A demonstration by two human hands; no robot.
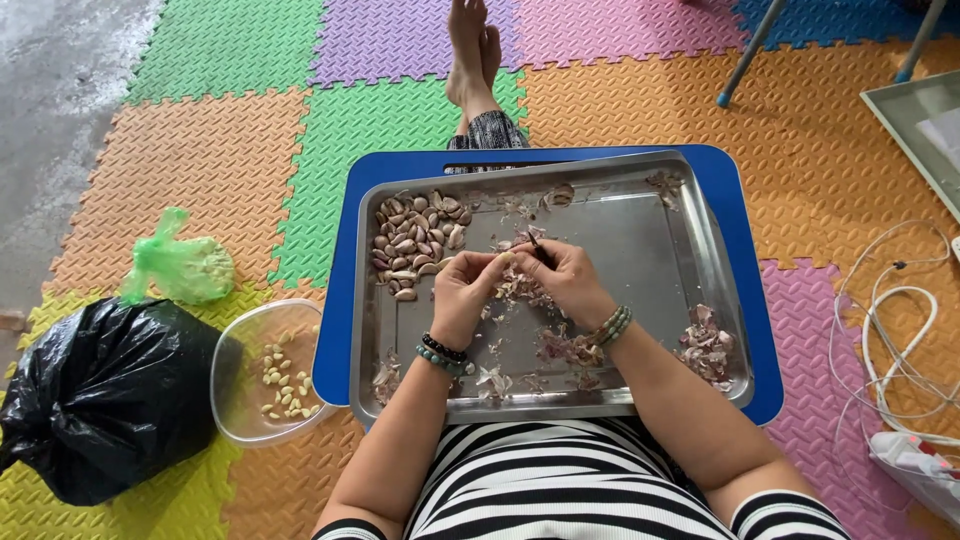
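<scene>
Above the middle of the steel tray (640, 235), the left hand (465, 290) pinches a garlic clove (506, 259) steady while the right hand (565, 280), closed around a small knife (540, 250), works its skin, so the peelings drop into the tray.

We cannot make out what the left hand (462, 292) pinches; its fingers cover it. The thin dark tool (540, 250) in the right hand (566, 278) is mostly hidden. The white cables (900, 340) run off-frame.

Both forearms reach forward, wrists bent inward. Left hand (463, 290) and right hand (566, 277) meet fingertip to fingertip, fingers curled in a pinching grip.
</scene>
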